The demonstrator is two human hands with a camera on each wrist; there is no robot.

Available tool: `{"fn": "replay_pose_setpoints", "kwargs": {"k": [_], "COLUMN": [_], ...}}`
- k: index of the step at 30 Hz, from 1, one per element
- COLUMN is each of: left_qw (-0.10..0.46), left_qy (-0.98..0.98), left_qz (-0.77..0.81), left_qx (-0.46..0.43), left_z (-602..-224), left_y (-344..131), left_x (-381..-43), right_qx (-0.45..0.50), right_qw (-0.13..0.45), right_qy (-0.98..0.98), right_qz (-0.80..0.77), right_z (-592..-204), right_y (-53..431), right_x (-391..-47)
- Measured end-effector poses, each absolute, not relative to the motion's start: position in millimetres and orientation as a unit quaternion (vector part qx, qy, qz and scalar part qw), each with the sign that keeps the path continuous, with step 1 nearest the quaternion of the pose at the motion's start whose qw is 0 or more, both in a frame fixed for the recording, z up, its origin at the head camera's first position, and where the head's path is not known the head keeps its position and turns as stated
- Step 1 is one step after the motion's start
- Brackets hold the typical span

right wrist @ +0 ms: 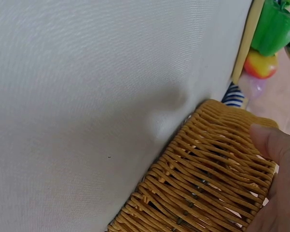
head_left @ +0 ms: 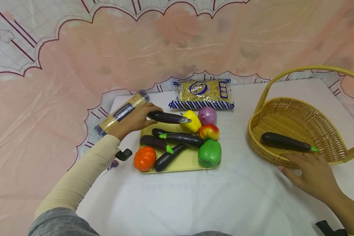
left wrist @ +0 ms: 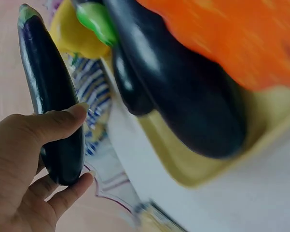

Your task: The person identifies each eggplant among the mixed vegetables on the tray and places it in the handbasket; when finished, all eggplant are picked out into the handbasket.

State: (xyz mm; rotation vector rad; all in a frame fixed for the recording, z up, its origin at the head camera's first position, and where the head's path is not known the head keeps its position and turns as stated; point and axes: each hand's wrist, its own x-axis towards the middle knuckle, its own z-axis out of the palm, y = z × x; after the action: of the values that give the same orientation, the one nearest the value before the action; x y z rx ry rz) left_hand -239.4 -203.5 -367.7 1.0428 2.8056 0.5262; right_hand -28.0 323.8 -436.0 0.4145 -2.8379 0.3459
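My left hand [head_left: 138, 117] grips a dark eggplant [head_left: 168, 117] above the back left of a yellow tray [head_left: 177, 171]. In the left wrist view the thumb lies across this eggplant [left wrist: 50, 92], with fingers at its blunt end. Several more eggplants [head_left: 183, 139] lie on the tray, along with an orange pumpkin [head_left: 145, 159], a green bell pepper [head_left: 209, 153], a yellow pepper [head_left: 191, 121], a red-yellow fruit [head_left: 208, 132] and a purple onion [head_left: 207, 115]. My right hand [head_left: 315, 175] holds the near rim of a wicker basket [head_left: 304, 111]. One eggplant [head_left: 286, 142] lies inside it.
Behind the tray lies a bag of pasta [head_left: 205, 93], and at the left a long pasta pack [head_left: 122, 113]. A small wrapped lollipop [head_left: 113, 164] is under the left forearm. The basket's tall handle [head_left: 309, 68] arches over its opening. White cloth [head_left: 194, 203] covers the table.
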Motion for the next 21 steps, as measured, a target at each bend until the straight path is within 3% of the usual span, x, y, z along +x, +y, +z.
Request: {"fn": "replay_pose_setpoints", "kwargs": {"k": [21], "left_qw": [0.046], "left_qy": [0.897], "left_qz": [0.184], "left_qx": [0.399], "left_z": [-339.5], "left_y": [-104.4], "left_x": [-235.3], "right_qx": [0.146], "right_qw": [0.135], "right_qy": [-0.973], "right_qz": [0.119], "right_z": [-437.7], "right_y": [324.3], "right_x": [-28.2]}}
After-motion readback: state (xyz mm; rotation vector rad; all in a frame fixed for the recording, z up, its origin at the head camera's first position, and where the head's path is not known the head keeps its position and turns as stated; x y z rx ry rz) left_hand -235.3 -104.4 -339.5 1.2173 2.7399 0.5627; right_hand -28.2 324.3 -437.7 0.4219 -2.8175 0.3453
